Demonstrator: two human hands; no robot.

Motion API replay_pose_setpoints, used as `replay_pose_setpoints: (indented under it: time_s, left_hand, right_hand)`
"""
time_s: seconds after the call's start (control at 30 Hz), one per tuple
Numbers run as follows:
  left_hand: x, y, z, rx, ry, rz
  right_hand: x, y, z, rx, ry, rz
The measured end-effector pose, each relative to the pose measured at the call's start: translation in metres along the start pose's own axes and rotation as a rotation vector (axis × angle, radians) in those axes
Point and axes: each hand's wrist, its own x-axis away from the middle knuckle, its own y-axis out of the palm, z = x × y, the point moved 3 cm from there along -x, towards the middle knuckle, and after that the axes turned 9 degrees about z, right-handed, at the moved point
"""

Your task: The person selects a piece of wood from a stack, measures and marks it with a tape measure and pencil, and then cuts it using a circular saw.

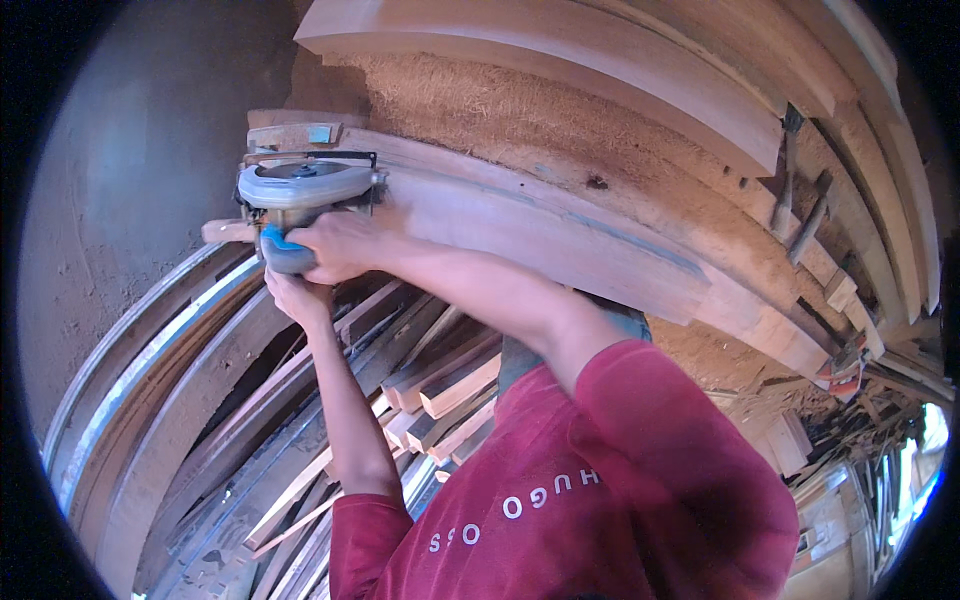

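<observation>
Wood planks (600, 250) lie all around. Right hand (335, 245) grips the gray saw (300, 190) tight; left hand (295, 295) holds on just under it. Best to push slow and straight.

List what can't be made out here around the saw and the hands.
Head view only:
- Circular saw: the blade is hidden under its grey guard and the plank.
- Right hand: wraps the blue handle, palm and trigger finger hidden.
- Left hand: sits under the right hand; its fingertips are covered.
- Timber stack: partly blocked by both forearms and the red sleeves.
- Picture rim: black and bent, detail lost.
</observation>
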Motion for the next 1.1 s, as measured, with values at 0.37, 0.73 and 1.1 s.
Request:
replay_pose_setpoints:
  time_s: [0.37,0.73,1.1]
  left_hand:
    - [0.103,-0.092,0.218,0.201,0.011,0.086]
    - [0.196,-0.01,0.319,0.525,0.485,-0.463]
    - [0.273,0.065,0.465,0.083,1.045,-0.606]
  right_hand:
    - [0.219,-0.156,-0.093,0.237,-0.139,0.203]
    - [0.58,-0.296,-0.199,0.841,0.184,1.084]
    - [0.848,-0.172,-0.181,0.483,0.537,2.212]
